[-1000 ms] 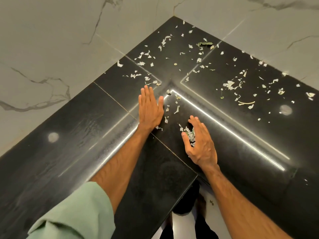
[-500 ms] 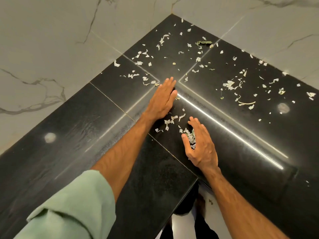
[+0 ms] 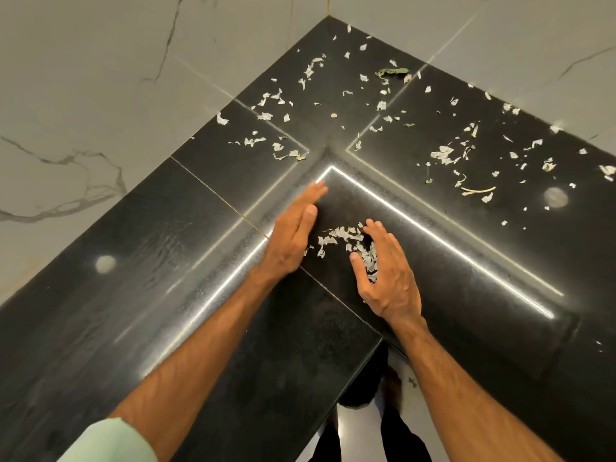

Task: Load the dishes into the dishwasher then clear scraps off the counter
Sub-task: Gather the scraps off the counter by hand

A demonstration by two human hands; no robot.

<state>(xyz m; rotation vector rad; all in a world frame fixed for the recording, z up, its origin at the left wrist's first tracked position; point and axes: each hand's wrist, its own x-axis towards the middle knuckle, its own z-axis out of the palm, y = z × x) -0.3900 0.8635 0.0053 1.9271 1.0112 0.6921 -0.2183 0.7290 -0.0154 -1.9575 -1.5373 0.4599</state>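
- Black polished table (image 3: 166,261), L-shaped, set into a corner of grey-veined marble wall (image 3: 83,78); a bright strip of light reflects along its inner angle.
- Left grip (image 3: 293,235): released, fingers straight and together, hand on its edge on the table, holding nothing.
- Right grip (image 3: 386,278): released, loosely cupped, thumb spread; it clamps nothing, but some scraps lie against its palm.
- Heap (image 3: 336,236) of pale scraps: on the table between the two grips, near the inner corner, touching the right fingers.
- Loose scraps (image 3: 266,111): strewn over the far part of the table on the left arm of the L, and over the right arm (image 3: 443,155), well apart from both grips.
- Change since half a second ago: the left grip has swept back from the corner towards the right one; the scraps ahead of it are now bunched nearer the right grip, which has hardly moved.
- Count: two grips; one heap; loose scraps too many to count; one green leaf (image 3: 393,72); one pale stem (image 3: 478,190); two round light spots (image 3: 106,264) on the table; one pale green sleeve (image 3: 110,441).
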